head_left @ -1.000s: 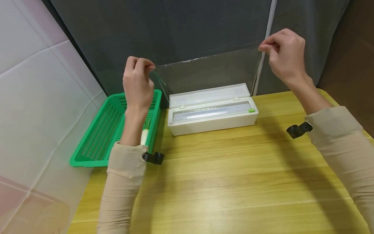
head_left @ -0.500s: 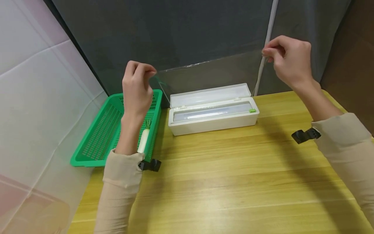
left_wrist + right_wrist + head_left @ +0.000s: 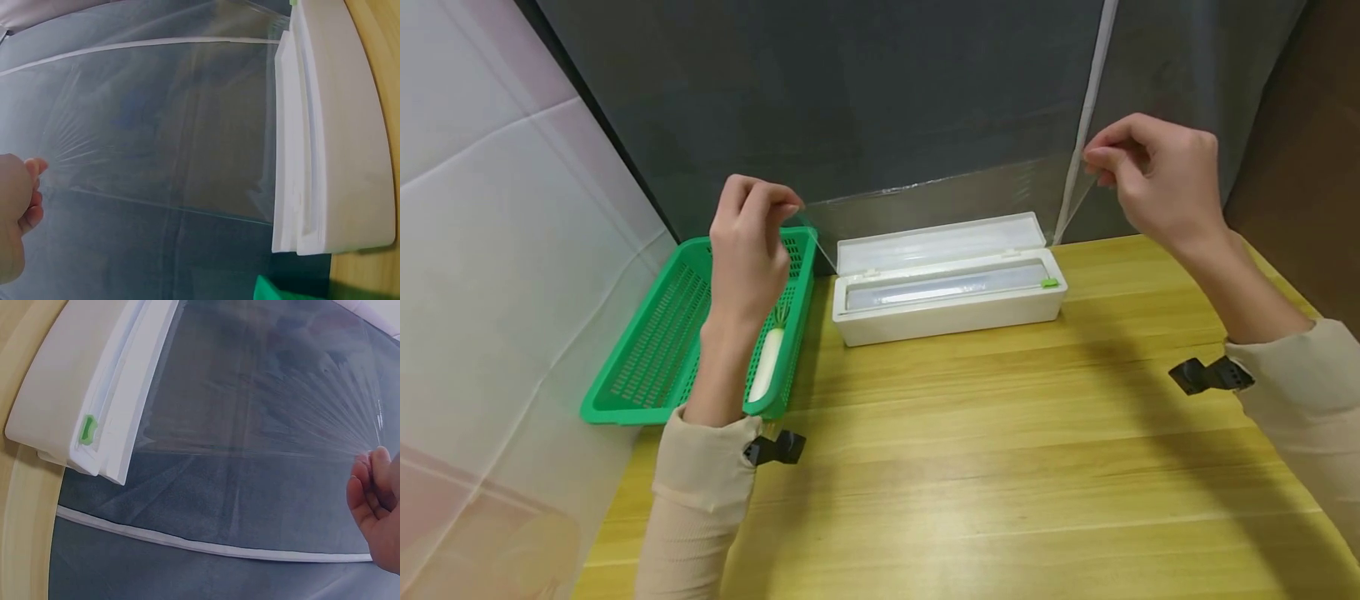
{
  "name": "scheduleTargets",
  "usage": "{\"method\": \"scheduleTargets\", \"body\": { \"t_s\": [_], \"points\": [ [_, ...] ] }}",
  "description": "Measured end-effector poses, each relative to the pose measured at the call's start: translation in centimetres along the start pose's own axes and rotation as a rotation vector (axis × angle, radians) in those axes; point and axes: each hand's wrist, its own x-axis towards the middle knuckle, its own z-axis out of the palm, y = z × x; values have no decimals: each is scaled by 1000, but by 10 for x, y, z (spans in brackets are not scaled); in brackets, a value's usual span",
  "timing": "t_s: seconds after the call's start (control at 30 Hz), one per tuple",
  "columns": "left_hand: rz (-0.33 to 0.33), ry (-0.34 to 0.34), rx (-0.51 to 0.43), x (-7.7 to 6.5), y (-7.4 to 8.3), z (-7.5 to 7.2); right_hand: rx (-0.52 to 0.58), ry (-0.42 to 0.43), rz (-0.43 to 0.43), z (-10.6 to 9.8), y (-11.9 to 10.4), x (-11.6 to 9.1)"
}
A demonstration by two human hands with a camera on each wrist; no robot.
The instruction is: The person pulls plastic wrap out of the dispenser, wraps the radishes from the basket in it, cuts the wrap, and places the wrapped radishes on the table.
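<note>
In the head view, a sheet of clear plastic wrap [image 3: 955, 196] stretches between my raised hands, above and behind a white wrap dispenser box [image 3: 947, 323]. My left hand [image 3: 747, 254] pinches one corner of the sheet between thumb and fingers. At the other corner, my right hand [image 3: 1165, 187] pinches it, and creases fan out from the fingertips in the right wrist view. The box's lid [image 3: 940, 237] stands open at the back. A green slider [image 3: 1049, 283] sits at the box's right end. From both wrist views, the wrap [image 3: 156, 137] runs taut to the box.
A green plastic basket [image 3: 625, 415] stands left of the box, partly behind my left arm. Inside it, along the right side, lies a white radish [image 3: 766, 364] with green stems. The wooden table [image 3: 970, 467] ends at a dark grey curtain [image 3: 880, 92] behind the box.
Both hands have come down, the right one also moving rightward, and the wrap's upper edge has sunk with them. More of the radish shows beside my left arm. Box and basket keep their places.
</note>
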Motion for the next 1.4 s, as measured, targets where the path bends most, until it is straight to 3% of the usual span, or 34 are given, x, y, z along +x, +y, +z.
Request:
{"method": "scheduleTargets", "body": {
  "t_s": [0.73, 1.4],
  "points": [
    [2, 12, -76, -31, 15, -17, 102, -80, 71, -10, -15, -43],
    [-5, 18, -112, -61, 24, -23, 198, -147, -4, 3, -27, -81]
  ]
}}
